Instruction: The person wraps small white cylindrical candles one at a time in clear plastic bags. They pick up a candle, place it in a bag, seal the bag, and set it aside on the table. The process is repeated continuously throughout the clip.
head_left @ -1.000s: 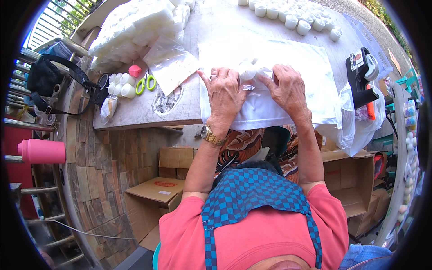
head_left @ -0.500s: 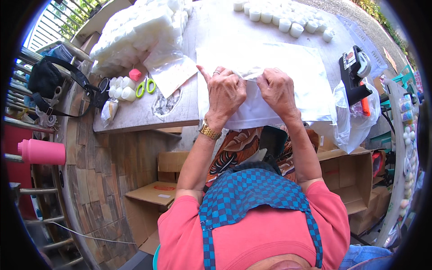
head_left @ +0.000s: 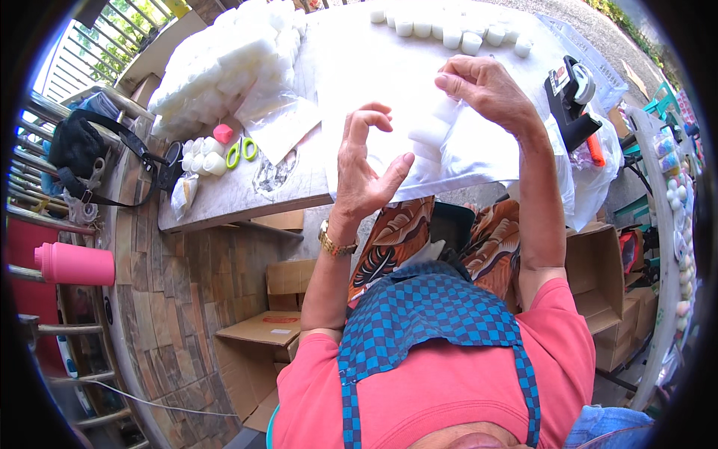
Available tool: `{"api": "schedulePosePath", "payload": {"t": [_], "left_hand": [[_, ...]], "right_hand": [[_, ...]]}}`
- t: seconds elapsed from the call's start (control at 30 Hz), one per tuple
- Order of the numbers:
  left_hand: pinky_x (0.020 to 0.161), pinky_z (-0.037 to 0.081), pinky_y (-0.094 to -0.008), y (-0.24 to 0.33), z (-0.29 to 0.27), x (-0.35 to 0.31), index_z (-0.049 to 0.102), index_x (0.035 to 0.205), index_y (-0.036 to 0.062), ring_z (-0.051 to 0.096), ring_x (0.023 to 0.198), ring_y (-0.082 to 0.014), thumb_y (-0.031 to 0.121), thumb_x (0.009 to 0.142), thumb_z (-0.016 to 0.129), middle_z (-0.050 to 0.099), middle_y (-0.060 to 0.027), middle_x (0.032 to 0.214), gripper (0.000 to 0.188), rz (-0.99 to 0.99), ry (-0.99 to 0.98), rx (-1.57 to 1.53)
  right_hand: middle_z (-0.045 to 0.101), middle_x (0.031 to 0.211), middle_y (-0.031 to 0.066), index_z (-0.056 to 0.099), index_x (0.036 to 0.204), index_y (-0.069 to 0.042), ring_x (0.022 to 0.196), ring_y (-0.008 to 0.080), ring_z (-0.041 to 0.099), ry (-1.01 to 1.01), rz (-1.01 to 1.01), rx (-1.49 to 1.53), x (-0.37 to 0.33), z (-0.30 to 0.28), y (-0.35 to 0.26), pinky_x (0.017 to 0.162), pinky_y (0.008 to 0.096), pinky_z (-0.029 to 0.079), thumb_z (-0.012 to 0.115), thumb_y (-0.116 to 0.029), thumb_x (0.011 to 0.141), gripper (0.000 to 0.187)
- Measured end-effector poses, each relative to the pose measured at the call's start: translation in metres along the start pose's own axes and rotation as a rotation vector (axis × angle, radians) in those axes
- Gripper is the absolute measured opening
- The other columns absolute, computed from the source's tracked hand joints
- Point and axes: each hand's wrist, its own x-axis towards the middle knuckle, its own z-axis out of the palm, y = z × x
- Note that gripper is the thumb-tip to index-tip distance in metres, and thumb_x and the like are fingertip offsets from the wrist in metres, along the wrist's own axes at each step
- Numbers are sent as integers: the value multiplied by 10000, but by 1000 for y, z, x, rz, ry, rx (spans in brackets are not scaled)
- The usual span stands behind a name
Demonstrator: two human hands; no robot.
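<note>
A bunch of pale, rounded white pieces (head_left: 428, 131) lay on the white cloth (head_left: 482, 166) between the two hands, near the front of the table (head_left: 224, 202); glare washed them into the cloth, so their number and exact edges could not be made out. The left hand (head_left: 362, 170) was just beside them on the left, its thumb spread well apart from the bent fingers and nothing in its grasp. The right hand (head_left: 490, 91) was above and to the right, thumb and forefinger close together; whether they pinched anything could not be told. Beyond it, a cluster of white cups (head_left: 452, 36) ran along the far side, its back part lost in brightness and cut by the dark rim. To the left, a big pile of white cups in plastic (head_left: 224, 71) hid much of that corner, with a clear bag (head_left: 278, 123) against it and green-handled scissors (head_left: 233, 156) nearby, their blades hard to see. At right, a black tape dispenser (head_left: 562, 105) stood next to a plastic bag (head_left: 591, 196), whose contents were mostly obscured.
</note>
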Motion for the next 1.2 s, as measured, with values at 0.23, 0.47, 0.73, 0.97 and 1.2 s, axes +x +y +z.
{"api": "schedulePosePath", "payload": {"t": [0.23,0.47,0.73,0.97,1.2], "left_hand": [[1145,267,-493,-22,14,14,412,1038,90,350,1387,-374,175,727,747,384,-246,1483,466,-168,-298,-291],[1120,332,-491,-18,30,4,456,1007,64,329,1404,-348,117,752,822,354,-280,1483,450,-67,-423,-241],[1061,417,-495,-29,33,-6,462,1023,60,383,1360,-350,89,720,830,391,-245,1427,478,5,-153,-107],[965,486,-427,-10,27,-8,530,1122,77,514,1186,-300,79,656,826,483,-179,1281,553,98,-37,96],[1005,429,-444,-1,15,-3,663,1181,115,564,1101,-267,143,650,830,572,-111,1188,558,201,-63,297]], "right_hand": [[633,958,94,594,1092,-12,827,163,614,589,-29,663,-39,30,-6,786,291,499,570,-297,974,310],[597,1124,113,538,1065,0,1063,168,582,932,-3,794,-77,92,-8,959,298,457,527,-78,989,110],[530,1243,134,650,979,2,1066,180,549,873,15,505,-65,100,-11,927,299,442,450,-157,1025,260],[544,1074,128,688,1047,26,965,199,549,792,-183,233,-74,98,-13,804,310,475,462,-199,1005,321],[559,989,153,703,1044,30,845,238,568,719,-335,-41,-74,95,-16,733,333,499,526,-229,959,325]]}}
